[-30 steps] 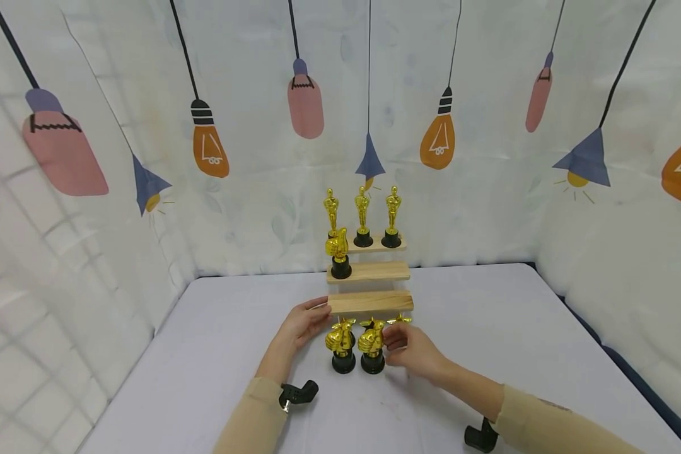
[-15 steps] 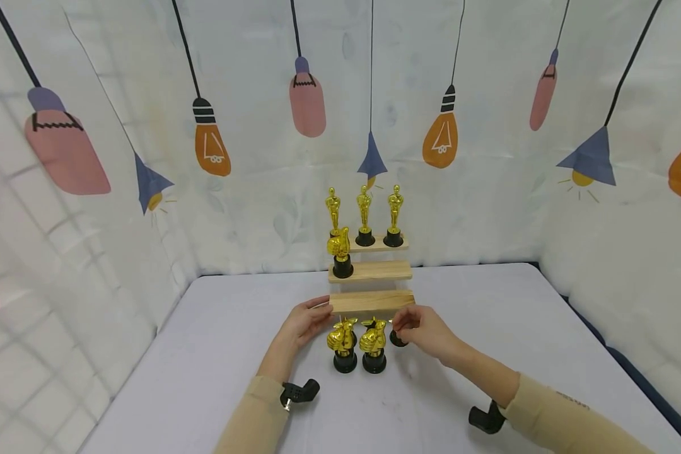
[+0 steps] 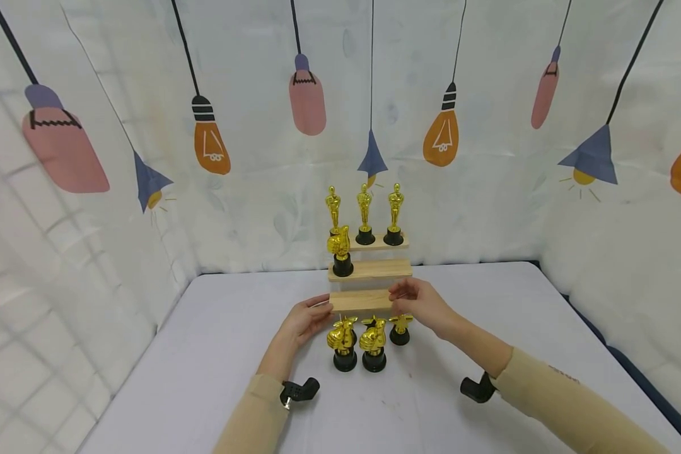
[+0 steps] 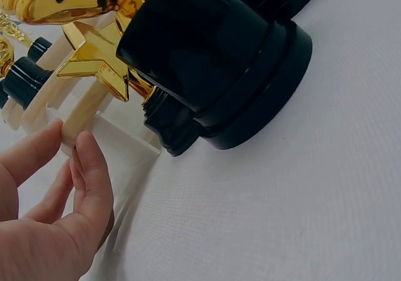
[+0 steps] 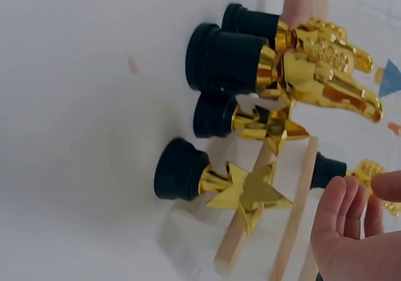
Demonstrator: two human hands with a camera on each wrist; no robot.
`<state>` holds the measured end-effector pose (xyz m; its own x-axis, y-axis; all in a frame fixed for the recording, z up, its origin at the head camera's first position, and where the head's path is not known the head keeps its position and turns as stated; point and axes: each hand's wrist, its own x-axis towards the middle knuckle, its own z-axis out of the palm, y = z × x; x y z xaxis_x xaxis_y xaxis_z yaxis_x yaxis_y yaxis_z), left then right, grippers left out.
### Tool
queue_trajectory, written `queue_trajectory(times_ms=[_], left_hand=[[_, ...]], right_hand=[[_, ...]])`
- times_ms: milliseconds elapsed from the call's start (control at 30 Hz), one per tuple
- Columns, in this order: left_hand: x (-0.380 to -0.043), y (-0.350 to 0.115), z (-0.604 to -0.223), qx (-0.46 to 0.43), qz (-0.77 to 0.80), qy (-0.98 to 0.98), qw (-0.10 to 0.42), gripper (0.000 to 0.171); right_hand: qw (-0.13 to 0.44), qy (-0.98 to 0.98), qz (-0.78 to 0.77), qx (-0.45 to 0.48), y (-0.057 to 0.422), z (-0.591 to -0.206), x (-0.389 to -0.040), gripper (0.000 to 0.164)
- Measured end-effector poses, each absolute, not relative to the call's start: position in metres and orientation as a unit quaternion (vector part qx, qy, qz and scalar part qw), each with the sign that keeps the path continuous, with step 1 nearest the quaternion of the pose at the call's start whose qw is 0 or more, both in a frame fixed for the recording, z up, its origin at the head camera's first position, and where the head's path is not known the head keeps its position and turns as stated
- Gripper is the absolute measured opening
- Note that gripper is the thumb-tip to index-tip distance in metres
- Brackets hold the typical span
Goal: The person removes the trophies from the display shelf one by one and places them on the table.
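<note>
My left hand (image 3: pixel 306 321) pinches the left end of the lowest board of a three-tier wooden shelf (image 3: pixel 359 301); thumb and finger grip its end (image 4: pixel 76 127) in the left wrist view. My right hand (image 3: pixel 425 307) is by that board's right end, its fingers loosely bent and nothing between them in the right wrist view. Just below it stands a gold star trophy (image 3: pixel 400 326) on a black base. Two gold thumbs-up trophies (image 3: pixel 342 340) stand in front of the shelf, partly hiding more star trophies (image 5: pixel 272 127) behind them.
Three gold figure trophies (image 3: pixel 364 211) line the top board. Another thumbs-up trophy (image 3: pixel 341 252) is at the left of the middle board (image 3: pixel 380 270). A white cloth covers the table (image 3: pixel 488 315), and a lamp-patterned curtain (image 3: pixel 261 208) hangs behind.
My right hand has moved from beside the right thumbs-up trophy, past the right star trophy, up to the lowest board's right end. That star trophy is now uncovered. My left hand stays put.
</note>
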<state>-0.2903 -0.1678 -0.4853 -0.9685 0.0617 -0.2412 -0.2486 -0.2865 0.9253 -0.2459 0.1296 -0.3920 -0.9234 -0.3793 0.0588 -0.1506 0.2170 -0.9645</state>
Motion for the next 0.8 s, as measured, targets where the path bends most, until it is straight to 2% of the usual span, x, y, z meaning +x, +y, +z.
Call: queue_trajectory(times_ms=[800], left_hand=[[-0.289,-0.167,-0.482,-0.087,0.797,0.59,0.101,0.046]], right_hand=[[0.097,0.739,-0.637,-0.198,0.089,-0.373,-0.298,0.037]])
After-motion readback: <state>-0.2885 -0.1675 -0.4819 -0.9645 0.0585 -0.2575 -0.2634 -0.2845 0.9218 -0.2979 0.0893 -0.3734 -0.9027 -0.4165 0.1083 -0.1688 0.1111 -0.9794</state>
